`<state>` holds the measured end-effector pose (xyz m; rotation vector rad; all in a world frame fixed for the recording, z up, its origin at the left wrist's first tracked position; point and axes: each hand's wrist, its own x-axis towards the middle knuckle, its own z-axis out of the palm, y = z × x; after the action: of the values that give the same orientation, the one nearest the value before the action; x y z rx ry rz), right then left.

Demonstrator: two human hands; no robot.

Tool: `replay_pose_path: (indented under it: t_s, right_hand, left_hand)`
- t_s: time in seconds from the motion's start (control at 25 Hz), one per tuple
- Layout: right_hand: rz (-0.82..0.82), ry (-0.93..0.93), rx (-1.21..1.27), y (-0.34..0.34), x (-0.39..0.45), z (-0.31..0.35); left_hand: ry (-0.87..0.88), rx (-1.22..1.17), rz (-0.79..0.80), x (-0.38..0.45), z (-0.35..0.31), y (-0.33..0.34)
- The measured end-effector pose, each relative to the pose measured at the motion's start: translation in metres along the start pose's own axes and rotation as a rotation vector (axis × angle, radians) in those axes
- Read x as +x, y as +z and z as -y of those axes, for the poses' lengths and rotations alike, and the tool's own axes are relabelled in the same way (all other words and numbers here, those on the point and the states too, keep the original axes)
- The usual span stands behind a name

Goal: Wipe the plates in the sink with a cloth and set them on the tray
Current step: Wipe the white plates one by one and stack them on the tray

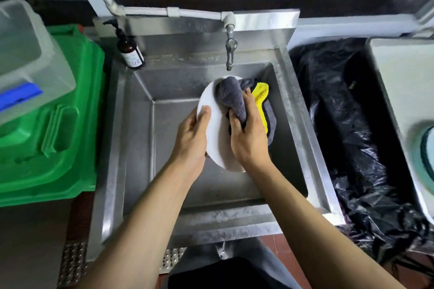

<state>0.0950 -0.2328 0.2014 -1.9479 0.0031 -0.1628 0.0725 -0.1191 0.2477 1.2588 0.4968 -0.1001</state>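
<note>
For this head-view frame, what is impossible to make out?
- White plate: its right part is covered by the cloth and the right hand, so how clean it is stays unknown.
- Bottle: label print too small.
- Tray: none identifiable.
- Left hand: fingers hidden behind the plate.

Soft, even light is falling from above, glaring off the steel sink (112, 138) rim. The far wall is lying dim and smeared; the edges are bowing with wide-angle distortion, the corners blurring.
</note>
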Motion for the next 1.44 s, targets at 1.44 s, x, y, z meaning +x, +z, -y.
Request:
replay_pose_path:
  t_s: [1.44]
  right_hand:
    - [0.181, -0.114, 0.265, 0.004, -0.045, 0.041]
  left_hand:
    - [0.249, 0.188, -0.195, -0.012, -0.027, 0.003]
